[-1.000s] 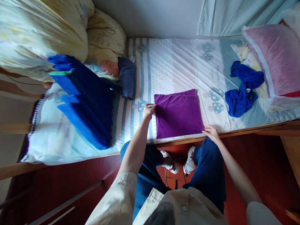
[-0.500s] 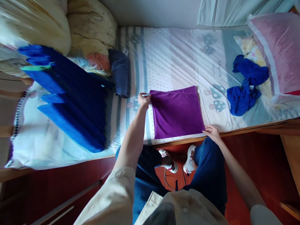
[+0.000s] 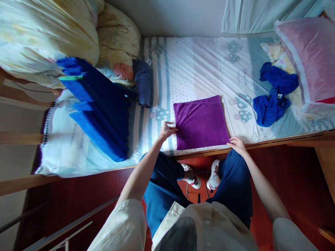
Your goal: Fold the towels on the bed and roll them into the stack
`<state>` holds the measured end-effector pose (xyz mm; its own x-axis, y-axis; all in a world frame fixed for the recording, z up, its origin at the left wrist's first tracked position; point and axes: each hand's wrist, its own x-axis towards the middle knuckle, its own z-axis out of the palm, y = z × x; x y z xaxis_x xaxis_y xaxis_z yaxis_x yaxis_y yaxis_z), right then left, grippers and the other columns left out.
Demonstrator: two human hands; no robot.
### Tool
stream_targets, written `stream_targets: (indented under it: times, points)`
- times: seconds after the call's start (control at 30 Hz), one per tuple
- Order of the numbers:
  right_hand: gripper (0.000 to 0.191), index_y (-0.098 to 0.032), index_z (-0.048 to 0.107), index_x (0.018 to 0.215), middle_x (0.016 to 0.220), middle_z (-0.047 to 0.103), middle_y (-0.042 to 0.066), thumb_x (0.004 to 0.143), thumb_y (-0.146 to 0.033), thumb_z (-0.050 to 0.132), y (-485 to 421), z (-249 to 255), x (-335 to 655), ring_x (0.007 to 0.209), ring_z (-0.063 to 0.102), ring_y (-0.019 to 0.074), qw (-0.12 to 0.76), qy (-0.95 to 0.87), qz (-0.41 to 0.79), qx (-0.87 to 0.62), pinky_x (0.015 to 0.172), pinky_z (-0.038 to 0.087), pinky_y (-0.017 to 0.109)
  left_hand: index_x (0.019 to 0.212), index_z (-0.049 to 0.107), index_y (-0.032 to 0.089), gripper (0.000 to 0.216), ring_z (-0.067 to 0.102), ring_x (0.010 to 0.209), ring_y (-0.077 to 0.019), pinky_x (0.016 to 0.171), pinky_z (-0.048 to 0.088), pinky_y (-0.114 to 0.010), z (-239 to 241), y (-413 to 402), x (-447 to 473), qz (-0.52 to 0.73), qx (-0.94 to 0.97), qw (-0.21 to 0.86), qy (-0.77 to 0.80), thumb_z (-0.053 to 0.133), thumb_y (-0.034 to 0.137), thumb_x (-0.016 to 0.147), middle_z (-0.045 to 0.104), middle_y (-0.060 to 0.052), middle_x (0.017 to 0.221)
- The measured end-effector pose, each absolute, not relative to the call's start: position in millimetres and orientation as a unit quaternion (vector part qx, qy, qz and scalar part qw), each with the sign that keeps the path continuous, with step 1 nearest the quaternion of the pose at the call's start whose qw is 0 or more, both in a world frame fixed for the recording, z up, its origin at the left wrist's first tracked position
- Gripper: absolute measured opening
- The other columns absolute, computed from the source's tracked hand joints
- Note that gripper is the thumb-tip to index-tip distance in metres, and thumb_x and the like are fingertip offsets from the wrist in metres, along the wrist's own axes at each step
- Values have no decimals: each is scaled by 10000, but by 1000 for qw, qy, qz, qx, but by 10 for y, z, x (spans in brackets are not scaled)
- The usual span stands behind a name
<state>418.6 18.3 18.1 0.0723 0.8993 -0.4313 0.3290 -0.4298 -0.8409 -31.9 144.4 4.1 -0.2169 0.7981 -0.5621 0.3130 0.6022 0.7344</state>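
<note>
A purple towel (image 3: 201, 123) lies folded in a rough rectangle near the front edge of the bed. Its top layer sits slightly off the layer below along the far edge. My left hand (image 3: 168, 130) is at the middle of the towel's left edge, thumb and forefinger apart, with a fingertip touching the cloth. At the near right corner, my right hand (image 3: 237, 145) pinches the towel between thumb and fingers.
A stack of folded blue towels (image 3: 104, 108) leans on the left, beside a rolled dark-blue cloth (image 3: 142, 83). Crumpled blue cloth (image 3: 274, 104) lies right, near a pink pillow (image 3: 314, 59). The wooden bed edge (image 3: 264, 143) runs in front of my knees.
My left hand has left the towel's far left corner and come down its left edge. My right hand stays at the near right corner. The view has shifted slightly left.
</note>
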Motion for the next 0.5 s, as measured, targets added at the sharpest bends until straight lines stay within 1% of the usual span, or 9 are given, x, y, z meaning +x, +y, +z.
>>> stream_targets:
  times: [0.07,0.1,0.13,0.17,0.23,0.3,0.33,0.4,0.5]
  points:
    - [629,-230,612,885,738,702,35,596,-732,856,182,173,4191,637,644,201,283,-464,486,-684,633,543,344,1126,542,212,464,751,847,-234,968,600,-478,60,1399,-296,235,440,413,762,783,101,744,751,-37,825]
    - [612,-226,625,906,779,717,57,624,-723,843,184,171,4188,664,651,213,288,-472,461,-695,660,556,361,1168,567,206,416,753,984,-271,1045,561,-515,69,1375,-249,233,484,359,763,737,136,794,774,-95,951]
    - [588,-221,643,937,838,733,84,666,-713,820,188,171,4176,707,661,229,293,-482,421,-711,701,571,386,1219,589,198,385,720,1143,-305,1116,510,-544,75,1341,-173,234,532,308,753,685,179,847,769,-151,1112]
    - [558,-215,663,981,912,745,117,724,-696,783,193,175,4149,774,673,254,296,-494,367,-730,764,582,422,1279,602,190,386,648,1302,-330,1178,451,-565,76,1291,-69,234,583,265,732,632,226,896,723,-193,1284]
    - [496,-191,694,1101,1089,740,186,867,-628,668,210,197,4031,971,678,322,286,-526,245,-762,931,560,517,1409,591,179,465,425,1539,-349,1273,316,-594,58,1139,212,223,681,216,664,543,318,968,548,-210,1565]
    - [471,-161,692,1249,1303,685,233,983,-518,537,249,226,3814,1202,622,375,254,-575,162,-760,1083,476,587,1518,544,178,564,221,1637,-346,1326,173,-609,8,941,528,187,760,206,588,495,391,998,394,-176,1695]
    - [475,-155,672,1329,1410,639,233,1020,-462,481,280,235,3673,1305,576,381,233,-607,147,-745,1139,432,596,1558,516,186,597,155,1654,-341,1337,124,-609,-28,842,671,165,787,208,557,470,416,1010,343,-155,1725]
    - [501,-174,600,1472,1590,525,183,1058,-386,415,374,227,3362,1467,469,349,188,-675,154,-696,1227,360,565,1601,481,202,628,92,1662,-337,1341,68,-615,-113,688,876,133,815,215,522,426,452,1028,288,-126,1750]
    - [554,-194,483,1598,1721,371,111,1076,-352,381,581,129,2968,1613,283,287,117,-753,182,-622,1314,250,521,1616,468,218,636,83,1661,-342,1334,45,-635,-241,647,920,124,807,219,534,404,477,1039,279,-114,1753]
